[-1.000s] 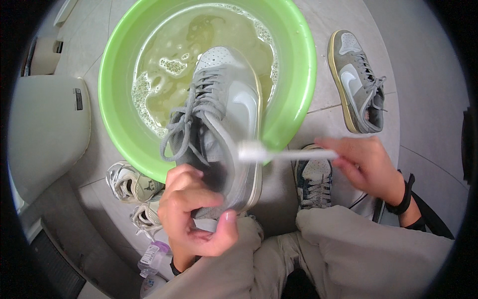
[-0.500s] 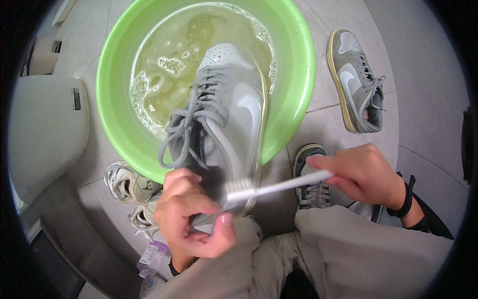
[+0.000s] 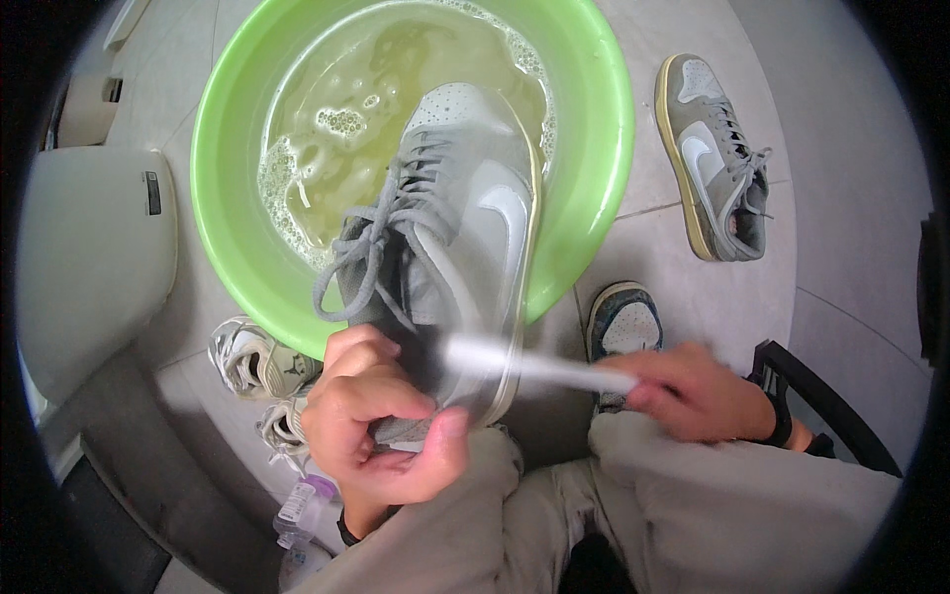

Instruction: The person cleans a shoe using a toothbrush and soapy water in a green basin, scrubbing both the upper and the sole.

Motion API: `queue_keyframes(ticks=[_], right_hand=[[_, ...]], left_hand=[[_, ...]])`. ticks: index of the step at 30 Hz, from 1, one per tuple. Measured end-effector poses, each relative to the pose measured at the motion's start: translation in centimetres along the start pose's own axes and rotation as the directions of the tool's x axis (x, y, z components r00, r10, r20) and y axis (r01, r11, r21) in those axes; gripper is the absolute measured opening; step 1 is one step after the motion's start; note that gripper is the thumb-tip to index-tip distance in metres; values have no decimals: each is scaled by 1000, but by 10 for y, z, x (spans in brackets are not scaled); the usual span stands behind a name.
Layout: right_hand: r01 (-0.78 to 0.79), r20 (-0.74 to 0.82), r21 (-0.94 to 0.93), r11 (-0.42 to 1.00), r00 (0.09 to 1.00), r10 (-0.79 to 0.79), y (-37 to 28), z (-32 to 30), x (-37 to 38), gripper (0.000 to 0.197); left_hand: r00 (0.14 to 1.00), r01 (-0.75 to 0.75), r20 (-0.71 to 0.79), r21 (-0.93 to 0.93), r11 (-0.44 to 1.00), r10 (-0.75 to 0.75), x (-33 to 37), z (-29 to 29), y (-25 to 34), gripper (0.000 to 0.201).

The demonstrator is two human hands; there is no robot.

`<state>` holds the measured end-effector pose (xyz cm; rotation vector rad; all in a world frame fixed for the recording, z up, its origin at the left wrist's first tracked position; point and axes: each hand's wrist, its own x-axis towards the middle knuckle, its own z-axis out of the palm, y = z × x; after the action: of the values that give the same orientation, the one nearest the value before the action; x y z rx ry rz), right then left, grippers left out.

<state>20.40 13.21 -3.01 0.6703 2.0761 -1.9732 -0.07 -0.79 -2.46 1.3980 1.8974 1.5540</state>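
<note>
A grey sneaker [image 3: 465, 198] with a white toe panel and grey laces is held toe-away over the near side of a green basin [image 3: 226, 198]. My left hand [image 3: 381, 421] grips it by the heel, fingers inside the collar and thumb on the outside. My right hand [image 3: 698, 396] is closed round the handle of a white brush [image 3: 549, 368], smeared by motion. The brush head lies against the shoe's side near the heel, its bristles too blurred to make out. Foamy, yellowish water [image 3: 396, 79] fills the basin beyond the toe.
A matching grey sneaker [image 3: 708, 158] stands on the tiles at the right. Light shoes [image 3: 257, 361] sit left of the basin, near a clear bottle with a purple cap [image 3: 309, 500]. My shod foot [image 3: 625, 322] is right of the held sneaker. A pale rounded fixture [image 3: 99, 267] stands at the left.
My right hand has moved down and slightly left, and the brush head has risen a little along the shoe's side. The sneaker has shifted slightly right; my left hand keeps its grip.
</note>
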Motion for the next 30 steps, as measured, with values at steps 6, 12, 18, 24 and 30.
queue_keyframes(ticks=[6,12,18,24,30], right_hand=[[-55,47,-79,995,997,59,-7,-8,3,28],[-72,-80,-41,997,994,68,-3,-5,0,30],[-37,-6,-88,995,999,36,-7,0,-2,31],[-17,-14,-144,989,1000,15,-1,-3,-4,30],[-83,0,-200,976,996,85,-10,-8,-3,30]], left_hand=[[997,21,-71,-47,999,-25,-2,3,-3,19],[999,-10,-31,-20,1000,9,-6,0,-4,20],[999,-51,-6,-25,998,51,-6,-2,-4,21],[999,-47,0,-16,999,47,-6,0,-2,20],[999,-6,-49,-22,1000,5,-9,-3,-3,17]])
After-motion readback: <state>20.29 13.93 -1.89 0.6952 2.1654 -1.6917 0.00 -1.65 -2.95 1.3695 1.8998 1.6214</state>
